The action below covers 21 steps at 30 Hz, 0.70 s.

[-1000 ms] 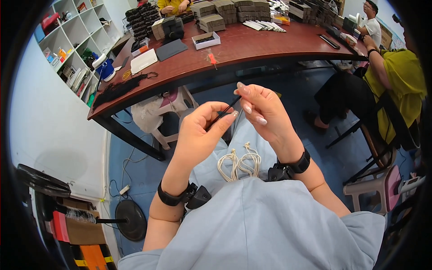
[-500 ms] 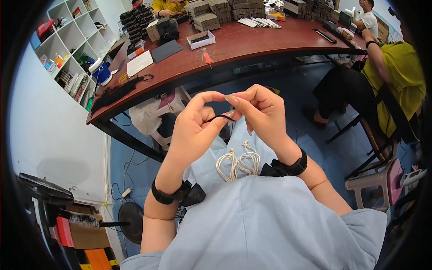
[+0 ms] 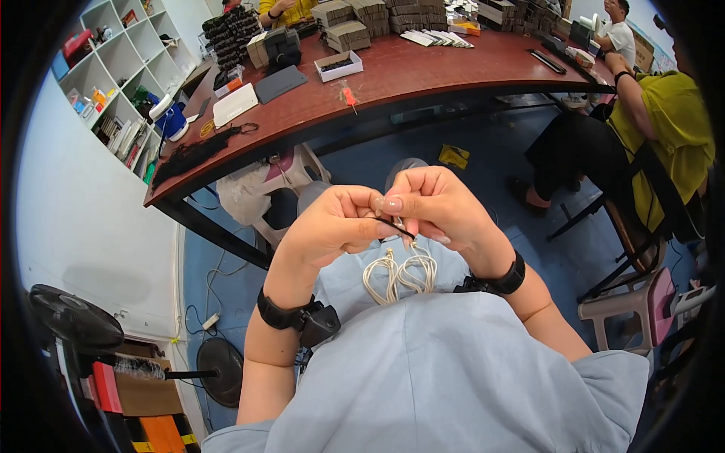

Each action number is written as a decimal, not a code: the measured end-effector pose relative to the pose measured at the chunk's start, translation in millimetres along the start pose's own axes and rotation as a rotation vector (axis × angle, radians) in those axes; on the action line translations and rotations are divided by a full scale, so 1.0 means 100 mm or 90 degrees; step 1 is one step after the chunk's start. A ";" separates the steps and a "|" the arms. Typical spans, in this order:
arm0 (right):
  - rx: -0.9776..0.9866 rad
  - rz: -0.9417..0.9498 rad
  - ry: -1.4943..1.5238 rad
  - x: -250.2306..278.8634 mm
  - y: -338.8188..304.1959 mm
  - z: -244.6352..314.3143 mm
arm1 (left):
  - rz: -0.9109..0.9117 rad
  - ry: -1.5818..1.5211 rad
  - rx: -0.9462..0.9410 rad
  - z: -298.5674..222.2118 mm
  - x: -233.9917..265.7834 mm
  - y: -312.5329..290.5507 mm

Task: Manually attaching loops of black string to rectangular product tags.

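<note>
A thin black cord (image 3: 396, 226) runs between my two hands, above my lap. My left hand (image 3: 332, 226) pinches it between thumb and forefinger. My right hand (image 3: 445, 208) is closed at the same spot, its thumb and fingertips meeting the left fingertips around the cord. The fingers hide most of the cord, so its full length cannot be made out. Just below the hands, white drawstrings (image 3: 400, 275) hang in loops on my light blue clothing. Each wrist wears a black strap.
Ahead stands a dark red table (image 3: 423, 68) holding a bundle of black cords (image 3: 192, 157), a small white box (image 3: 338, 66) and stacked grey pieces (image 3: 347, 34). A person in yellow-green (image 3: 657, 121) sits at the right. A fan (image 3: 75, 317) and a stool (image 3: 634, 309) flank me.
Both hands have come lower and closer to my body. The fingertips have drawn together, closing the gap between the hands; the cord stays in the grip.
</note>
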State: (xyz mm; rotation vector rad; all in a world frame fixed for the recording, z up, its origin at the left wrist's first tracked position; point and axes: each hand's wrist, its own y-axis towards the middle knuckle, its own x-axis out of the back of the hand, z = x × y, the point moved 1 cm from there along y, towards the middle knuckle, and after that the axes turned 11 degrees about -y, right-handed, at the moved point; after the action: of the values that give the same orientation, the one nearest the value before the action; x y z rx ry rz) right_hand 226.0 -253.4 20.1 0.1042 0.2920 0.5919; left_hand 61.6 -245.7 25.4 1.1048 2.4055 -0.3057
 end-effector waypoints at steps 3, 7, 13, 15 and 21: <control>-0.029 0.062 0.044 -0.02 0.00 0.00 | 0.048 -0.057 0.003 0.08 0.08 0.03; -0.050 0.079 0.082 0.00 0.01 -0.02 | 0.053 -0.140 0.005 0.16 0.11 0.03; 0.057 -0.128 -0.016 0.12 0.03 0.02 | -0.083 -0.017 -0.143 0.15 -0.03 -0.02; 0.119 -0.217 -0.093 0.15 0.01 0.09 | -0.153 0.080 -0.205 0.14 -0.08 -0.06; 0.293 -0.201 -0.564 0.01 -0.06 0.10 | -0.288 0.379 -0.358 0.16 -0.20 -0.09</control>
State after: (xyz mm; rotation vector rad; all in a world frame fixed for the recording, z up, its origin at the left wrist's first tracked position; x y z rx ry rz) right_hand 233.3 -258.2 28.0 0.7282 -0.4198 0.1151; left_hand 71.1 -270.0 21.8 0.4175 2.9605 0.6185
